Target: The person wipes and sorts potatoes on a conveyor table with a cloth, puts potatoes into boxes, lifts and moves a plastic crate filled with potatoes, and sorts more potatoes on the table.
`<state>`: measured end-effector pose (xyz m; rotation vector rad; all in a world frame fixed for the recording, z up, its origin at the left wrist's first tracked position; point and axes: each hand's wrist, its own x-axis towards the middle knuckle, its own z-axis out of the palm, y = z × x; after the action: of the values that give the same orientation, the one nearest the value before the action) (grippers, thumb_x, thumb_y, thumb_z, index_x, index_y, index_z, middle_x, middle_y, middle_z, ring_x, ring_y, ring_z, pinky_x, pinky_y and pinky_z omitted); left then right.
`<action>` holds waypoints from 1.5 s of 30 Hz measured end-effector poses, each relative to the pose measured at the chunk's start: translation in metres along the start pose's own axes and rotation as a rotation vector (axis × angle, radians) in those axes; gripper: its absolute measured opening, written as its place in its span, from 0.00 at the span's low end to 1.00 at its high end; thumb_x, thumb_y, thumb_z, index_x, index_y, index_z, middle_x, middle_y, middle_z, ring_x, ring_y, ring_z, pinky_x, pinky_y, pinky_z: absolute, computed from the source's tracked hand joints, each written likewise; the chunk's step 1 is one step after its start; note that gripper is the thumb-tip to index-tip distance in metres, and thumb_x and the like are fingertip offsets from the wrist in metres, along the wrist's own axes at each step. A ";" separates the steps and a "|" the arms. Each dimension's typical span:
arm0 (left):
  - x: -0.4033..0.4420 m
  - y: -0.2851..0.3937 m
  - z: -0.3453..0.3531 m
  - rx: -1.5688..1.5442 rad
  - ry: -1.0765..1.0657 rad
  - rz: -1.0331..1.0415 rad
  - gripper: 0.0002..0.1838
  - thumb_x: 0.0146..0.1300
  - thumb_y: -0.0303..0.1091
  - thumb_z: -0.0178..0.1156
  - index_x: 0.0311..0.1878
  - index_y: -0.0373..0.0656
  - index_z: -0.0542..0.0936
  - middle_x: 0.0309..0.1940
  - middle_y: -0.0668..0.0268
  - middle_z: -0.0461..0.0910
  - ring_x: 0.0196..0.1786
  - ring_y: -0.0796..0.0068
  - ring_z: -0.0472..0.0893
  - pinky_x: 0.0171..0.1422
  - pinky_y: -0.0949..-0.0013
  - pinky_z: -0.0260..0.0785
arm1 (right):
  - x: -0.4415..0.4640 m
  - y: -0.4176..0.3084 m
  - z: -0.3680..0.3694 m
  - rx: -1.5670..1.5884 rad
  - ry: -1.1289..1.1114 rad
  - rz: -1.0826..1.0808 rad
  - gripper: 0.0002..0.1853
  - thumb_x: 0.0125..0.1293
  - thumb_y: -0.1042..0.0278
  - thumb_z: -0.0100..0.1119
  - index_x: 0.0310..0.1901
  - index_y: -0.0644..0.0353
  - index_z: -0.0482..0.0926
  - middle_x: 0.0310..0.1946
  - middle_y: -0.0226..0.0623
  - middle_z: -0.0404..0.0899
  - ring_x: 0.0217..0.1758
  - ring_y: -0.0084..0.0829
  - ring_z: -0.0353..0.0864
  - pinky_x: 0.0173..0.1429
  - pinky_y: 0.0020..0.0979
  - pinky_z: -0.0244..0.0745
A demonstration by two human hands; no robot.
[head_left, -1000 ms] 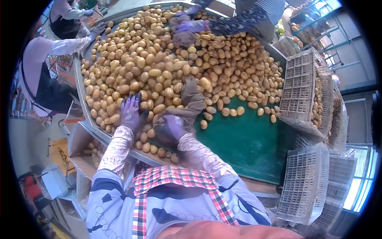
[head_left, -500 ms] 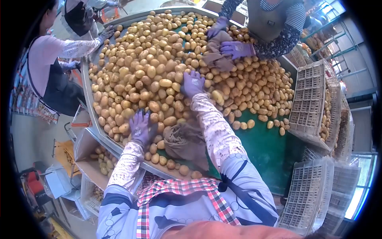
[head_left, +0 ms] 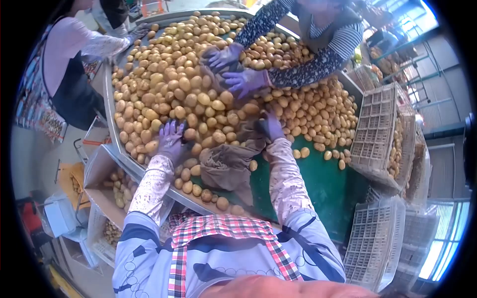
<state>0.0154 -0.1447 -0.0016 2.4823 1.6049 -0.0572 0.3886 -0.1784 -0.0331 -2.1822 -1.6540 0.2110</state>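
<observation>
My left hand (head_left: 171, 140), in a purple glove with a dark palm, lies with fingers spread on the potatoes (head_left: 164, 97) near the table's left front side. My right hand (head_left: 272, 126), gloved alike, is at the right edge of the heap. Its fingers curl round the upper end of a brown cloth (head_left: 226, 166), though the fingertips are partly hidden. The rest of this cloth lies crumpled between my forearms, beside a few loose potatoes. Across the heap, a co-worker's two purple-gloved hands (head_left: 246, 82) press on another brown cloth (head_left: 213, 67).
The metal-rimmed table has a green surface (head_left: 308, 184). Plastic crates (head_left: 375, 134) with potatoes stand at the right, more crates (head_left: 372, 238) below. A cardboard box (head_left: 102, 191) holding potatoes sits left of my arm. Another person (head_left: 69, 64) works at the left edge.
My right hand has moved right and toward me, off the heap's middle to the cloth's end. My left hand has shifted slightly. The co-worker's hands and cloth have moved left across the potatoes.
</observation>
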 end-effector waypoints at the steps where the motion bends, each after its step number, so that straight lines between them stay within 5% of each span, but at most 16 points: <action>1: -0.002 0.005 -0.006 -0.044 0.007 -0.025 0.50 0.49 0.66 0.60 0.72 0.51 0.59 0.72 0.51 0.54 0.74 0.48 0.51 0.76 0.46 0.38 | 0.006 0.013 -0.004 0.140 -0.157 0.015 0.24 0.53 0.60 0.61 0.51 0.59 0.74 0.40 0.47 0.80 0.44 0.44 0.82 0.46 0.38 0.75; 4: -0.004 0.000 -0.007 -0.244 -0.005 -0.060 0.46 0.49 0.57 0.64 0.70 0.49 0.62 0.70 0.50 0.58 0.73 0.46 0.54 0.76 0.46 0.38 | -0.001 0.016 -0.014 0.507 -0.323 0.053 0.20 0.54 0.61 0.61 0.48 0.59 0.76 0.36 0.43 0.79 0.41 0.43 0.80 0.45 0.38 0.75; 6: -0.001 -0.010 0.017 -0.446 0.307 -0.007 0.38 0.53 0.51 0.64 0.66 0.45 0.67 0.65 0.50 0.66 0.68 0.47 0.63 0.73 0.49 0.50 | -0.030 0.009 -0.022 0.826 -0.321 0.250 0.16 0.55 0.64 0.61 0.44 0.60 0.76 0.32 0.39 0.77 0.37 0.40 0.79 0.43 0.35 0.75; 10: 0.017 0.004 -0.025 -0.726 0.711 0.030 0.21 0.60 0.34 0.61 0.56 0.39 0.75 0.53 0.52 0.76 0.54 0.52 0.77 0.61 0.60 0.68 | -0.081 -0.003 -0.041 0.801 0.160 -0.111 0.10 0.57 0.73 0.60 0.40 0.62 0.75 0.31 0.34 0.75 0.35 0.30 0.75 0.41 0.28 0.73; 11: 0.031 -0.002 -0.025 -0.761 0.778 0.043 0.20 0.61 0.31 0.59 0.56 0.38 0.74 0.54 0.51 0.76 0.52 0.52 0.78 0.60 0.61 0.70 | -0.092 -0.050 -0.080 1.207 -0.005 0.289 0.10 0.56 0.74 0.61 0.41 0.62 0.75 0.33 0.34 0.75 0.38 0.29 0.75 0.43 0.28 0.73; 13: 0.071 -0.018 -0.018 -0.652 0.827 -0.010 0.22 0.60 0.33 0.60 0.57 0.37 0.74 0.54 0.50 0.76 0.56 0.51 0.76 0.63 0.59 0.67 | -0.115 -0.070 -0.056 0.889 0.001 0.080 0.13 0.51 0.78 0.65 0.39 0.59 0.77 0.36 0.35 0.75 0.43 0.32 0.75 0.49 0.30 0.72; 15: 0.098 -0.018 -0.032 -0.392 0.780 0.014 0.26 0.61 0.40 0.58 0.61 0.40 0.71 0.57 0.48 0.73 0.62 0.48 0.70 0.66 0.57 0.63 | -0.127 -0.123 -0.073 0.444 0.058 -0.363 0.13 0.50 0.77 0.66 0.38 0.56 0.78 0.39 0.40 0.74 0.48 0.41 0.74 0.53 0.37 0.71; 19: 0.144 0.003 -0.042 0.129 0.311 -0.106 0.26 0.56 0.45 0.62 0.59 0.52 0.74 0.54 0.58 0.72 0.60 0.56 0.69 0.57 0.55 0.69 | -0.142 -0.133 0.003 0.135 -0.334 -0.114 0.19 0.61 0.66 0.56 0.56 0.52 0.73 0.67 0.68 0.54 0.55 0.57 0.77 0.59 0.44 0.74; 24: 0.175 0.005 -0.020 0.101 0.380 -0.137 0.12 0.62 0.32 0.53 0.48 0.51 0.76 0.47 0.63 0.75 0.55 0.61 0.74 0.51 0.59 0.75 | -0.132 -0.130 0.000 0.210 -0.441 -0.064 0.22 0.59 0.68 0.57 0.57 0.51 0.72 0.67 0.62 0.56 0.55 0.56 0.76 0.59 0.43 0.72; 29: 0.130 -0.013 -0.008 -0.136 0.400 -0.137 0.20 0.63 0.43 0.56 0.57 0.52 0.74 0.46 0.58 0.75 0.48 0.53 0.77 0.51 0.53 0.71 | -0.132 -0.120 0.003 1.139 -0.436 0.248 0.19 0.55 0.76 0.62 0.50 0.55 0.75 0.61 0.47 0.64 0.52 0.43 0.77 0.52 0.34 0.75; 31: 0.122 -0.033 0.001 -0.416 0.550 0.007 0.21 0.62 0.47 0.60 0.55 0.48 0.75 0.45 0.58 0.79 0.47 0.56 0.78 0.50 0.56 0.72 | -0.129 -0.119 -0.014 1.306 -0.447 0.213 0.21 0.56 0.77 0.60 0.53 0.55 0.73 0.58 0.42 0.66 0.51 0.37 0.76 0.52 0.30 0.74; 33: 0.122 -0.056 0.026 -1.003 0.496 -0.242 0.16 0.63 0.44 0.62 0.50 0.48 0.79 0.34 0.65 0.81 0.33 0.70 0.81 0.36 0.67 0.75 | -0.120 -0.108 -0.026 1.116 -0.289 -0.067 0.24 0.59 0.78 0.56 0.59 0.54 0.69 0.54 0.36 0.68 0.51 0.30 0.75 0.51 0.27 0.73; 35: 0.079 -0.018 -0.033 -1.884 0.302 -0.441 0.15 0.65 0.43 0.60 0.48 0.44 0.79 0.32 0.69 0.78 0.29 0.79 0.75 0.31 0.77 0.72 | -0.110 -0.118 -0.040 1.575 -0.376 0.463 0.25 0.61 0.75 0.52 0.62 0.51 0.66 0.49 0.33 0.70 0.49 0.30 0.76 0.51 0.28 0.74; 36: 0.057 0.003 -0.060 -2.171 0.179 -0.563 0.17 0.65 0.41 0.59 0.50 0.41 0.77 0.36 0.67 0.78 0.31 0.78 0.75 0.33 0.77 0.72 | -0.105 -0.131 -0.051 1.571 -0.322 0.386 0.26 0.61 0.73 0.53 0.62 0.54 0.65 0.51 0.34 0.69 0.52 0.30 0.74 0.53 0.28 0.73; 42: -0.016 0.070 -0.036 -3.064 -0.165 -0.201 0.27 0.66 0.45 0.54 0.61 0.34 0.70 0.62 0.55 0.71 0.61 0.64 0.74 0.60 0.68 0.74 | -0.082 -0.174 -0.059 1.158 -0.134 -0.077 0.35 0.57 0.72 0.64 0.66 0.59 0.62 0.59 0.41 0.68 0.60 0.35 0.70 0.63 0.36 0.69; 45: -0.037 0.090 -0.043 -2.575 0.134 0.100 0.23 0.59 0.31 0.63 0.56 0.39 0.70 0.54 0.59 0.75 0.56 0.66 0.77 0.59 0.63 0.74 | -0.089 -0.182 -0.039 0.725 -0.009 -0.404 0.36 0.56 0.72 0.69 0.65 0.62 0.62 0.60 0.48 0.68 0.63 0.43 0.68 0.67 0.39 0.64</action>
<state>0.0784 -0.2059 0.0576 0.3516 0.3039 1.1968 0.2143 -0.2307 0.0635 -1.2946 -1.6390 0.5934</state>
